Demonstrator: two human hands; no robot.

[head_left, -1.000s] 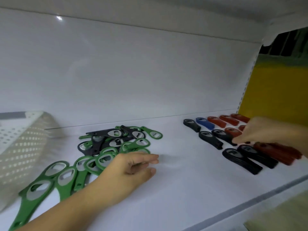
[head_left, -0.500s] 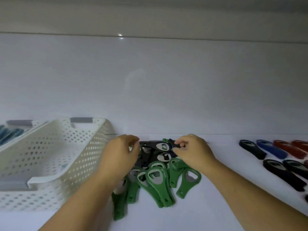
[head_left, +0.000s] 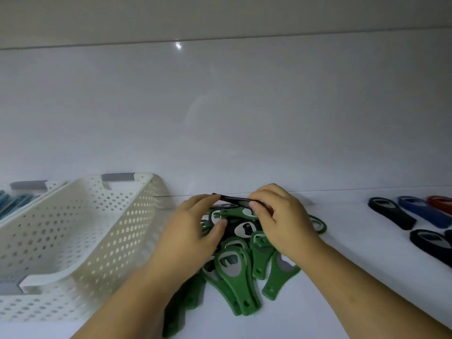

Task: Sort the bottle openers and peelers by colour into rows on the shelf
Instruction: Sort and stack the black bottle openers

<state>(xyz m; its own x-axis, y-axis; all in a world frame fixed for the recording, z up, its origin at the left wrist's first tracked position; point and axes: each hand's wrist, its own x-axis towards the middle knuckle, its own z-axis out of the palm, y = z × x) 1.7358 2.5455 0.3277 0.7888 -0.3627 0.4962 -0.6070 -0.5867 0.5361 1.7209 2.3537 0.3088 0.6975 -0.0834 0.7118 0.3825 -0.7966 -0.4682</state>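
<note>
landmark: green pile (head_left: 234, 267) of bottle openers, heaped on the shelf (head_left: 354, 255), partly hidden under both hands
black opener (head_left: 234, 199): lifted just above the far edge of the green pile, roughly level, spanning between the two hands
right hand (head_left: 281, 221): fingers curled over the black opener, thumb underneath, pinching its right part
left hand (head_left: 193, 231): fingers loosely extended, tips touching the black opener's left end; thumb apart from it, down at the green pile
white basket (head_left: 80, 231): perforated, just left of the green pile
second basket (head_left: 31, 185): further left again, bluish contents too blurred to identify
sorted side: well right of the green pile, dark openers (head_left: 391, 212), blue opener (head_left: 423, 211), red opener (head_left: 440, 201) lie side by side
</note>
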